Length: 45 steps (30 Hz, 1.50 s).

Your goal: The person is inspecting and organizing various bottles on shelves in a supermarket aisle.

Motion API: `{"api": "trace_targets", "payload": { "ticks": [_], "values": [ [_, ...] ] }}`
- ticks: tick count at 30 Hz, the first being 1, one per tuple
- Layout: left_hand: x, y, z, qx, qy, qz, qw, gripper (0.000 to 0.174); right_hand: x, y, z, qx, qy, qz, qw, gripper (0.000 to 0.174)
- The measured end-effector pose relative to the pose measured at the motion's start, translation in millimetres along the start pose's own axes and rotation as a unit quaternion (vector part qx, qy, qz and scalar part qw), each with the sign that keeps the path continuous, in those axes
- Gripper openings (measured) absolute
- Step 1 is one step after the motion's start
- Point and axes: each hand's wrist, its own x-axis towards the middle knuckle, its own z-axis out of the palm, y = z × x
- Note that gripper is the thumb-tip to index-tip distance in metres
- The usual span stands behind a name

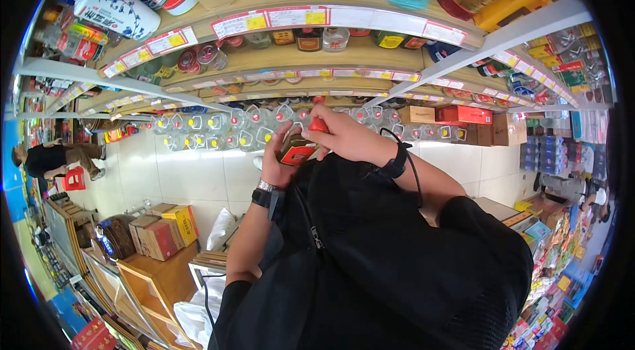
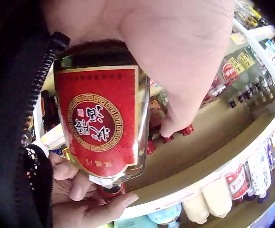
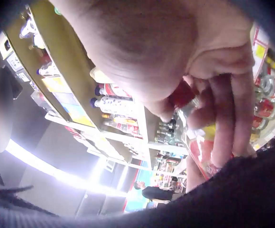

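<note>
A flat glass liquor bottle (image 1: 299, 151) with a red label is held in front of the chest. My left hand (image 1: 271, 161) grips its base end; in the left wrist view, that palm (image 2: 175, 52) covers the bottom of the bottle. The label (image 2: 99, 126), with a round gold-bordered emblem, faces this camera. My right hand (image 1: 338, 135) holds the neck end, its thumb and fingers around the red cap (image 1: 317, 126). In the right wrist view, the red cap (image 3: 181, 95) shows between thumb and fingers, and other fingers lie over the bottle's label.
Store shelves (image 1: 264, 62) of bottles curve close in front. Large clear jugs (image 1: 245, 138) line the floor beneath. Cardboard boxes (image 1: 159, 234) and a wooden cabinet (image 1: 149, 274) stand at lower left. Another person (image 1: 53, 159) stands at far left beside a red stool (image 1: 73, 179).
</note>
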Motion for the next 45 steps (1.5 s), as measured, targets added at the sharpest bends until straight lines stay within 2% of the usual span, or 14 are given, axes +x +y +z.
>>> {"api": "trace_targets", "payload": {
  "ticks": [4,5,6,8,9,11,14,16,18,24,28,31,34,45],
  "values": [
    [-3.2,-3.1,-1.5,0.104,-0.010,-0.029,0.994,0.057,3.4,-5.3,-47.3,-0.051,0.034,-0.022,0.998,0.039],
    [-4.2,-3.7,-2.4,0.101,-0.009,-0.028,0.994,0.057,11.1,4.1,-62.0,-0.064,0.183,-0.053,0.980,0.039],
    [-3.3,-1.1,-4.0,0.076,-0.031,-0.039,0.996,0.055,21.8,17.3,-81.1,-0.073,0.330,-0.085,0.937,0.039],
    [-3.3,-0.5,-6.4,0.020,-0.075,-0.055,0.995,0.051,37.7,34.0,-154.6,-0.352,0.477,0.044,0.804,0.039],
    [-1.7,-1.4,-8.9,0.020,-0.075,-0.055,0.995,0.051,43.3,45.9,-169.5,-0.352,0.477,0.044,0.804,0.039],
    [0.9,-4.5,-15.8,0.018,-0.068,-0.043,0.997,0.054,57.2,72.1,-187.6,-0.517,0.574,-0.052,0.633,0.039],
    [-2.1,-0.9,-6.8,0.007,-0.087,-0.034,0.996,0.061,70.3,88.6,-212.6,-0.583,0.523,-0.114,0.611,0.041],
    [-3.5,1.2,-4.4,0.004,-0.083,-0.032,0.996,0.065,72.5,96.9,-220.9,-0.557,0.518,-0.072,0.645,0.040],
    [-5.5,2.2,-1.6,0.000,-0.079,-0.031,0.996,0.069,72.7,109.1,-237.5,-0.649,0.484,-0.107,0.578,0.038],
    [-2.6,4.9,4.6,0.019,-0.107,-0.027,0.994,0.077,54.2,73.7,-221.9,-0.550,0.424,-0.123,0.709,0.032],
    [-2.6,8.9,10.0,0.040,-0.114,-0.035,0.992,0.082,29.8,53.0,-184.4,-0.544,0.420,-0.042,0.725,0.031],
    [-1.7,8.8,11.3,0.048,-0.127,-0.041,0.990,0.086,4.2,13.1,-134.9,-0.338,0.450,-0.139,0.815,0.025],
    [1.7,6.0,10.8,0.071,-0.141,-0.036,0.987,0.088,-11.5,-11.5,-92.4,-0.212,0.355,-0.087,0.906,0.020],
    [-7.8,4.4,15.7,0.066,-0.104,0.001,0.992,0.076,-7.7,-6.6,-12.1,-0.115,0.128,-0.033,0.984,0.024]
  ]
}}
